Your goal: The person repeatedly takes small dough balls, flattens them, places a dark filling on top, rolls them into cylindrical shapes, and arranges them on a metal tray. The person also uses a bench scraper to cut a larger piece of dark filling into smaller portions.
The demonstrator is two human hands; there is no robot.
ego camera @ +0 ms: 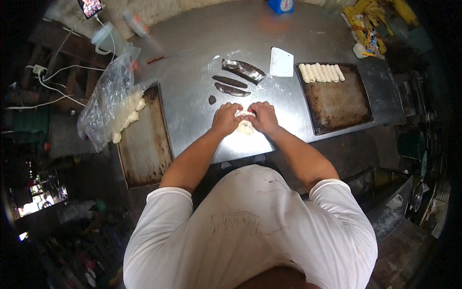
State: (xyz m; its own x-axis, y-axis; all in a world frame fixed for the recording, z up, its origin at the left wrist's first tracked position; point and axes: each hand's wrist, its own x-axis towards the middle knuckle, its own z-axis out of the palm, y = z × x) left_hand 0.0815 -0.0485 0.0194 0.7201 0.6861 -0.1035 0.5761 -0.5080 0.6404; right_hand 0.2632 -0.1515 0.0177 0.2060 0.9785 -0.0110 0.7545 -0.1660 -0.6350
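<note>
A flat piece of pale dough [246,127] lies on the metal table, its far edge pinched in the fingers of my left hand [228,117] and my right hand [264,116]. Just beyond my hands are several dark, flour-dusted strips [243,70], perhaps a filling, and a small dark lump [212,99]. A white flat scraper [282,62] rests behind my right hand. On the right, a row of rolled dough pieces [321,73] lies along the far edge of a baking tray [341,108]. Dough balls [133,116] sit on the left tray [144,151], partly under clear plastic.
A clear plastic bag [104,104] drapes over the left tray's outer side. A wooden-handled knife [155,59] lies at the back left, near a plastic pitcher [103,39]. A blue scale [281,5] stands at the far edge. A white cup [360,51] is at the back right.
</note>
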